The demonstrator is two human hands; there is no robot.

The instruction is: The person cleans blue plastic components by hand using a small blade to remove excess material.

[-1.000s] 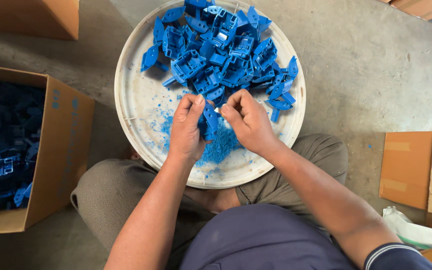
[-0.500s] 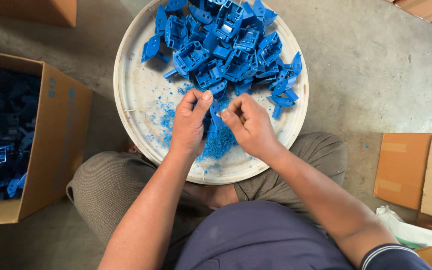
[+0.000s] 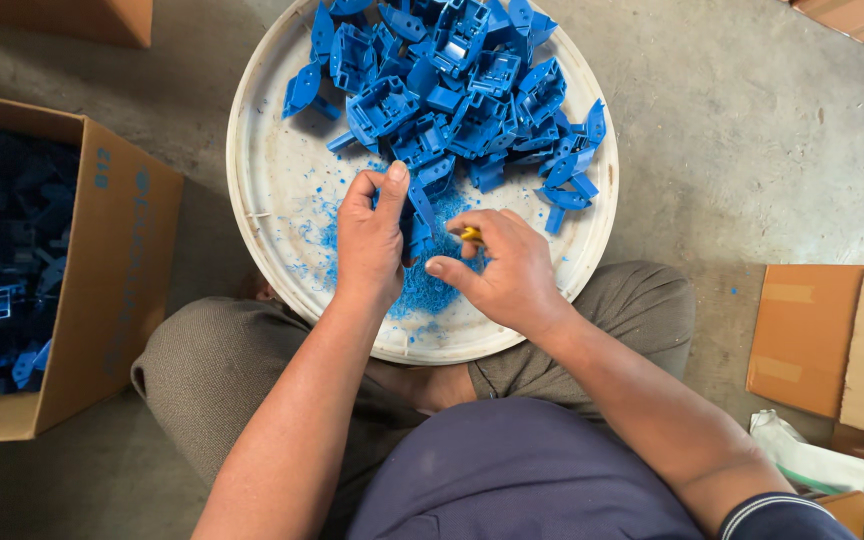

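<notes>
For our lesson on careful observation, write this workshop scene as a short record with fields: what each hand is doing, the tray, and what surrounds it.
left hand: left hand holds a blue plastic part over the tray
right hand: right hand pinches a small yellow tool beside that part
tray: round white tray on the lap, with a pile of blue parts at its far side
debris: blue shavings under the hands
left side: cardboard box holding more blue parts
floor: concrete floor

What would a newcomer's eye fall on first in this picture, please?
First, the heap of bright blue plastic parts filling the far half of the round white tray. Next, the two hands at its near side: the left hand grips one blue part, the right hand pinches a small yellow tool, above blue shavings.
</notes>
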